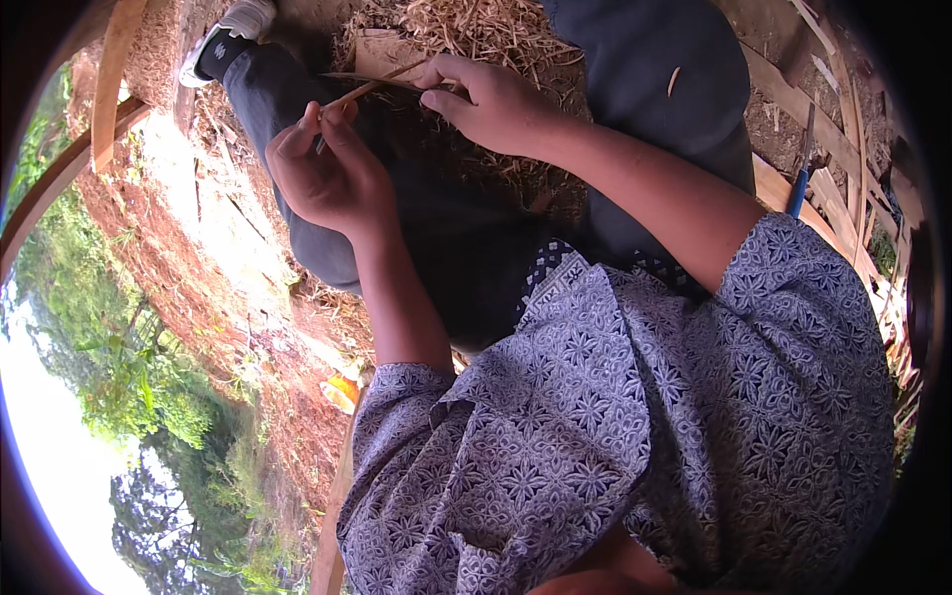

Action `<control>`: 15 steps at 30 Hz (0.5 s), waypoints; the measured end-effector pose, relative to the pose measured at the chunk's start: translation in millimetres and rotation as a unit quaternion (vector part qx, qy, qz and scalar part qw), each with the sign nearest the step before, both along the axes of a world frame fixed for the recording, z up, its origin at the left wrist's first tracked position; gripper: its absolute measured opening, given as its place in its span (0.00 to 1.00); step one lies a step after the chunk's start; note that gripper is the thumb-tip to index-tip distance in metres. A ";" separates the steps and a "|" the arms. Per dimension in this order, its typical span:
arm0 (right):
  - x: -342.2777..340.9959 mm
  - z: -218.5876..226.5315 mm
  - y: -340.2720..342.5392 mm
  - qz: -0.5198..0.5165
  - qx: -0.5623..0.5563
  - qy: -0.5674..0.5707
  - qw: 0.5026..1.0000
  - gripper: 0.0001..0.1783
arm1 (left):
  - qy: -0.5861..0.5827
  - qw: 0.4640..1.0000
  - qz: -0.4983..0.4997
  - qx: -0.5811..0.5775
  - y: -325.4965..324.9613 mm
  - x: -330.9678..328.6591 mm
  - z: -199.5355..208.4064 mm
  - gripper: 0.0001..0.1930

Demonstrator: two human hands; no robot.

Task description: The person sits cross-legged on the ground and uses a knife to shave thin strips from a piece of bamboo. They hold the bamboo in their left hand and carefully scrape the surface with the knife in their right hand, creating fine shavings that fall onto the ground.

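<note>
A thin bamboo strip (362, 91) is pinched between both hands above dark trousers (446, 228). The left hand (332, 174) is curled around its lower end; the right hand (491, 99) grips a blade (372, 79) against it.

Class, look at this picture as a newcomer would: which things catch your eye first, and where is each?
Top centre, the left hand and right hand pinch a thin pale wooden strip over dark trousers. A heap of dry straw-coloured shavings lies beyond at the top edge. The blue-and-white flower-patterned shirt fills the lower right.
</note>
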State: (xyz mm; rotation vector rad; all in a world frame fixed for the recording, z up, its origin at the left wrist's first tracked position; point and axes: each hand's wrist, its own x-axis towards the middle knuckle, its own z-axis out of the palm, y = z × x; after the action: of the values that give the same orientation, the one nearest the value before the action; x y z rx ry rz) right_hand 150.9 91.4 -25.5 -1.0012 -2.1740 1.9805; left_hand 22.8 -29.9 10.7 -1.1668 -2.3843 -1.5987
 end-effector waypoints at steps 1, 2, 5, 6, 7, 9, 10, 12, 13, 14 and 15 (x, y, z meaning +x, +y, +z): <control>0.4 -5.0 -2.6 -0.004 0.001 -0.003 1.000 0.13 | 0.005 1.000 -0.002 -0.003 0.9 -1.3 0.1 0.05; 0.9 -9.2 -5.5 -0.008 0.002 -0.007 1.000 0.13 | 0.010 1.000 -0.004 -0.005 2.0 -2.1 0.1 0.05; -0.1 -11.5 -4.4 -0.011 0.029 0.027 0.999 0.13 | 0.016 1.000 0.006 -0.023 2.7 -0.2 3.1 0.06; -3.6 -19.5 3.5 -0.006 0.027 -0.009 1.000 0.13 | 0.026 0.999 0.003 -0.027 2.6 -0.3 3.8 0.06; -4.6 -25.1 6.6 -0.002 0.024 -0.045 0.999 0.13 | 0.036 0.999 0.000 -0.030 2.9 -1.0 4.0 0.06; -1.3 -19.3 -4.9 -0.028 0.023 -0.002 0.999 0.13 | 0.050 0.998 -0.008 -0.027 5.9 -5.3 1.7 0.06; -1.0 -6.3 -7.9 -0.029 0.041 0.034 0.998 0.13 | 0.053 0.998 -0.008 -0.029 2.5 -4.8 1.1 0.06; 1.4 -8.9 -4.1 -0.014 0.018 -0.009 1.000 0.12 | 0.053 0.998 -0.009 -0.038 -1.1 -0.3 2.9 0.06; 1.2 -25.5 1.6 0.004 -0.022 -0.086 0.996 0.13 | 0.052 0.998 -0.010 -0.044 0.0 1.9 8.1 0.06; 1.3 -49.4 -5.9 -0.004 0.026 -0.069 0.997 0.13 | 0.054 0.998 -0.011 -0.042 5.4 0.3 9.3 0.06; -0.5 -30.5 -11.0 -0.043 -0.001 0.014 0.999 0.12 | 0.050 0.998 -0.013 -0.028 7.2 -3.2 5.2 0.06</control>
State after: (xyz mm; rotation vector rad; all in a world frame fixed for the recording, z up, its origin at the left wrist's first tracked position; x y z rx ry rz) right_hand 150.4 80.3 -55.9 -1.0424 -2.0786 1.9478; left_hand 19.6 -22.7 15.9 -1.2600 -2.3748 -1.4543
